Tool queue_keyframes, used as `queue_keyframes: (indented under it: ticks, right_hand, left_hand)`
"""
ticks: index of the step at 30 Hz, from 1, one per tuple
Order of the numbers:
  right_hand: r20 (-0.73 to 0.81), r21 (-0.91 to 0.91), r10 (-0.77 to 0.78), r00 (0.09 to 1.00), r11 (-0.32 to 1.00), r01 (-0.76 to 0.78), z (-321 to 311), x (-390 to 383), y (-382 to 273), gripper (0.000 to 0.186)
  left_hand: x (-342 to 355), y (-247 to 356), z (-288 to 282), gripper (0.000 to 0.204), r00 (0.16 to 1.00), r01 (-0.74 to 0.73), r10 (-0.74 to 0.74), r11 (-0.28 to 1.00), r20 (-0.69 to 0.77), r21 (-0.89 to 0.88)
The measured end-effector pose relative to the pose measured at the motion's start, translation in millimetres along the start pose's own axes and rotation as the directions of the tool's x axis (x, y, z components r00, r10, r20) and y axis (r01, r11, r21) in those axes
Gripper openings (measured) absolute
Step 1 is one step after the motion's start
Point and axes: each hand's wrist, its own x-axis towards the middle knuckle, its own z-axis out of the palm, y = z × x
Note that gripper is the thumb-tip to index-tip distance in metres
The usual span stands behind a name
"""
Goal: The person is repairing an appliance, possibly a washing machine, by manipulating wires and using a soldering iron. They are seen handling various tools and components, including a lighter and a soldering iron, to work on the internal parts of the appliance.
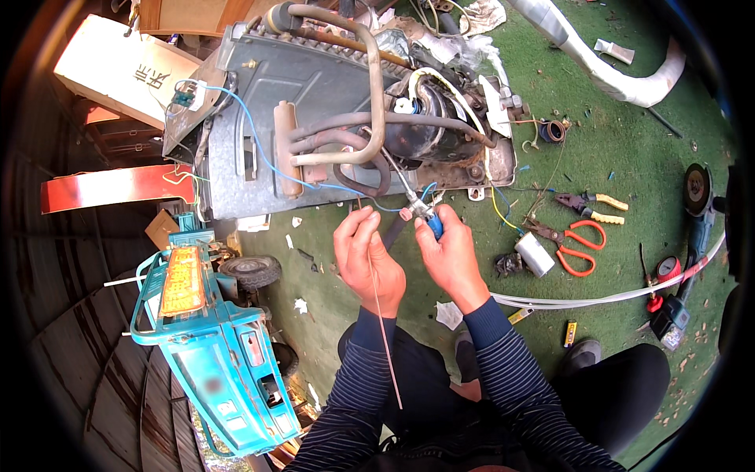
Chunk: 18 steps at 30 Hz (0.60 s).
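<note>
My left hand (368,263) has its fingers pinched round a thin copper-coloured rod (384,338), which hangs down past the wrist to above my lap. Just right of it, my right hand (448,256) grips a small metal fitting (422,208) with a blue part at the fingertips. A copper-coloured round end (406,213) shows at the fitting's left side. Beyond both hands lies a grey metal unit with bent pipes (373,94) and a black rounded compressor (417,138). A thin blue wire (271,161) runs across the unit to near the fitting.
On the green mat to the right lie pliers with yellow handles (605,208), red-handled snips (582,250), a silver cylinder (535,253), a white hose (605,300) and an angle grinder (698,212). A turquoise cart (228,362) stands at left, below a red panel (118,189).
</note>
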Motion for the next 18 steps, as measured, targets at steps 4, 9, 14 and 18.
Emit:
queue_keyframes:
  ticks: [4,9,14,18]
  right_hand:
    - [0.008,0.012,0.012,1.000,1.000,-0.012,0.1,-0.2,0.3,0.024]
    - [0.024,0.022,0.019,1.000,1.000,-0.020,-0.8,0.7,1.4,0.023]
    - [0.039,0.003,0.026,0.999,1.000,-0.026,-0.8,-0.5,-0.5,0.024]
    - [0.019,0.061,0.041,0.999,0.997,-0.042,-0.3,-0.4,-0.4,0.025]
  left_hand:
    - [-2.2,-1.6,-0.5,0.019,1.000,0.012,-0.012,1.000,0.003,-0.007]
    - [-4.8,-2.3,-0.2,0.019,1.000,0.021,-0.021,1.000,0.007,-0.018]
    - [-5.9,-3.5,-1.3,0.020,1.000,0.001,-0.001,1.000,0.016,0.018]
    - [-5.0,-1.4,-1.8,0.019,1.000,0.013,-0.013,1.000,-0.002,-0.005]
